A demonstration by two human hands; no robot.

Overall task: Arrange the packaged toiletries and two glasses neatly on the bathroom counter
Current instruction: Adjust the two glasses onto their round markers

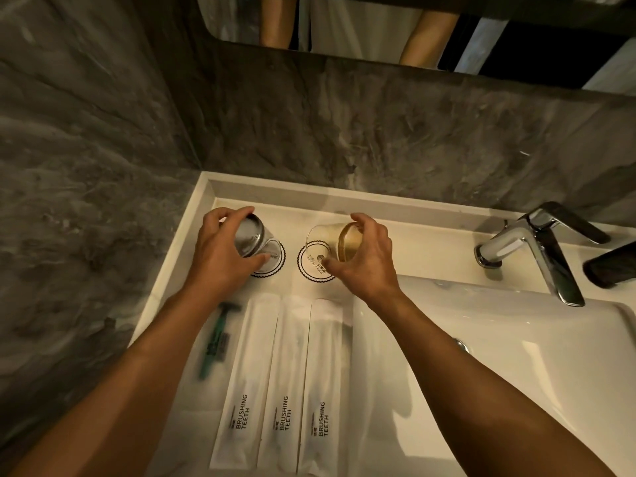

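My left hand (220, 249) grips a clear glass (253, 239), tilted, over a round scalloped paper coaster (278, 261) at the back of the white counter (430, 242). My right hand (364, 259) holds a second, amber-tinted glass (335, 241), also tilted, just above another coaster (313, 265). Nearer to me, three long white packets marked BRUSHING TEETH (247, 376) (287, 376) (323, 376) lie side by side. A green razor in clear wrap (216, 342) lies left of them, partly under my left forearm.
A chrome tap (537, 242) stands at the right over the white basin (516, 356). A dark phone-like object (612, 266) lies at the far right edge. Grey marble walls close in the left and back; a mirror (361, 25) hangs above.
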